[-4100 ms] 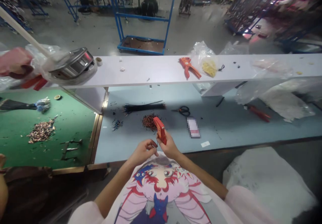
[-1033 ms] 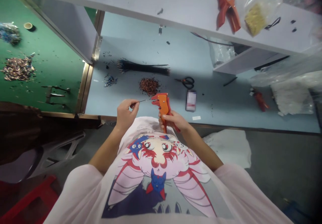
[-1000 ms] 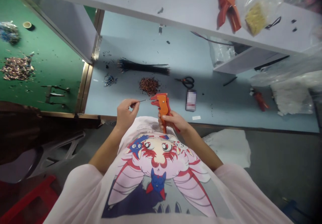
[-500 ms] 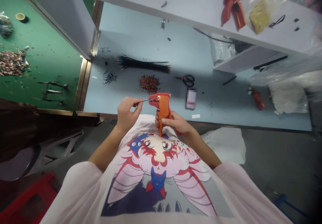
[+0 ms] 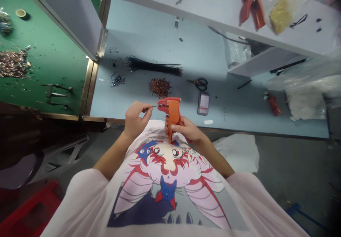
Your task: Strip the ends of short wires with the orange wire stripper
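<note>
My right hand point(image 5: 185, 127) is wrapped round the handles of an orange and red wire stripper point(image 5: 173, 111), held upright in front of my shirt at the table's front edge. Between thumb and fingertips, my left hand point(image 5: 137, 119) pinches a thin dark wire point(image 5: 155, 106). The wire's far end reaches the stripper's jaws; whether they are clamped on it I cannot tell. Just beyond the tool lies a heap of small copper-coloured scraps point(image 5: 160, 87). Behind that heap, a bundle of black wires point(image 5: 154, 66) lies lengthwise across the blue table.
Scissors point(image 5: 200, 84) and a phone-like item point(image 5: 204, 103) lie right of the scraps. A small wire pile point(image 5: 117, 81) sits to the left. Overhead, a shelf point(image 5: 213, 13) carries another red tool point(image 5: 253, 4) and plastic bags. Red-handled pliers point(image 5: 274, 104) lie far right.
The camera view has shifted slightly, moving the table items a little in the picture. Both hands keep nearly the same pose, with the wire still at the stripper's jaws.
</note>
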`<action>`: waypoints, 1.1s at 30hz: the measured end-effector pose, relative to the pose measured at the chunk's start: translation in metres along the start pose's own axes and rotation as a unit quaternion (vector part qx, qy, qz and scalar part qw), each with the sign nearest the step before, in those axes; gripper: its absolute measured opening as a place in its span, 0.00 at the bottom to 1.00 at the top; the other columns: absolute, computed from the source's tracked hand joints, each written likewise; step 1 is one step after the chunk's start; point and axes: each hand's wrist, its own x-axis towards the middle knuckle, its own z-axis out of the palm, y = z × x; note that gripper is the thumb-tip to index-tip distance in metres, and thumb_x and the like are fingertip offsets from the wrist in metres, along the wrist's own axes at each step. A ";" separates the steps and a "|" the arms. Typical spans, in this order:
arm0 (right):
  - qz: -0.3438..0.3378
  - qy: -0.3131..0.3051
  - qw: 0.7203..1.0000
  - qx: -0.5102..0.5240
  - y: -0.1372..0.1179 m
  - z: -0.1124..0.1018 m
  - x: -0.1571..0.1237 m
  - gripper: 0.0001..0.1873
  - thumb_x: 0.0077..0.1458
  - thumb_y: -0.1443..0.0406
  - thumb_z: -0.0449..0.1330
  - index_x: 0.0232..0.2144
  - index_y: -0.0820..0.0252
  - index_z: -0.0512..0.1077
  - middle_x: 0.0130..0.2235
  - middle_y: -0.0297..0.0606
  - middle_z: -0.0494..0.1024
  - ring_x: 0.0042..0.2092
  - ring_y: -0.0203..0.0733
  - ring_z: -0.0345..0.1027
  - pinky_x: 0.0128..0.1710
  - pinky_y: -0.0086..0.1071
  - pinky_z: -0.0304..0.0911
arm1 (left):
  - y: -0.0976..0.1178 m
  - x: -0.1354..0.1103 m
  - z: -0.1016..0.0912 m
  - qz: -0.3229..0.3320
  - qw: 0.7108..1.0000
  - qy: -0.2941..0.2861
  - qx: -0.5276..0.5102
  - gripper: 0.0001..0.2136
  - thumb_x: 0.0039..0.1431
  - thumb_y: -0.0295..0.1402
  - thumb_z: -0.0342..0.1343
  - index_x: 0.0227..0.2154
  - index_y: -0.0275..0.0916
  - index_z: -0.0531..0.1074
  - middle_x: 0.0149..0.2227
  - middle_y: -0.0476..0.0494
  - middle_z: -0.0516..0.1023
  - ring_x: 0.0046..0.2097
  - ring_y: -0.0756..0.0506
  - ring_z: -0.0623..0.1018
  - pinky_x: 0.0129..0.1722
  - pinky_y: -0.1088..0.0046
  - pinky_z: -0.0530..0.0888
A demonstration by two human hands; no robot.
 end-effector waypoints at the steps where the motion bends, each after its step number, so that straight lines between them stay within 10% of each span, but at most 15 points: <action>1: 0.002 -0.002 1.000 0.000 0.000 0.001 0.000 0.16 0.52 0.59 0.63 0.38 0.65 0.68 0.31 0.39 0.74 0.32 0.38 0.70 0.33 0.33 0.69 | 0.000 0.000 0.000 0.001 1.000 -0.002 -0.001 0.04 0.58 0.30 0.54 0.30 0.39 0.73 0.27 0.49 0.75 0.29 0.51 0.70 0.34 0.73 0.69; 18: 0.021 -0.002 1.000 -0.007 -0.005 0.011 0.007 0.15 0.53 0.56 0.61 0.29 0.62 0.65 0.23 0.34 0.71 0.23 0.36 0.67 0.21 0.30 0.65 | -0.003 0.004 -0.006 -0.007 1.000 -0.020 0.004 0.05 0.58 0.31 0.54 0.30 0.39 0.73 0.27 0.48 0.75 0.30 0.51 0.70 0.34 0.72 0.68; 29: 0.056 0.024 0.994 0.094 0.008 0.011 0.017 0.21 0.52 0.55 0.62 0.20 0.59 0.57 0.15 0.23 0.56 0.14 0.26 0.48 0.13 0.25 0.55 | -0.014 -0.001 0.004 -0.048 0.997 -0.049 0.022 0.06 0.58 0.32 0.53 0.31 0.39 0.73 0.27 0.48 0.75 0.29 0.50 0.70 0.33 0.73 0.67; 33: 0.079 -0.010 0.985 0.153 0.010 -0.002 0.017 0.18 0.48 0.55 0.64 0.31 0.62 0.64 0.22 0.30 0.68 0.21 0.32 0.63 0.22 0.30 0.66 | -0.022 -0.004 0.012 -0.067 0.996 -0.053 0.023 0.05 0.58 0.31 0.53 0.30 0.38 0.73 0.27 0.47 0.75 0.29 0.50 0.70 0.33 0.73 0.67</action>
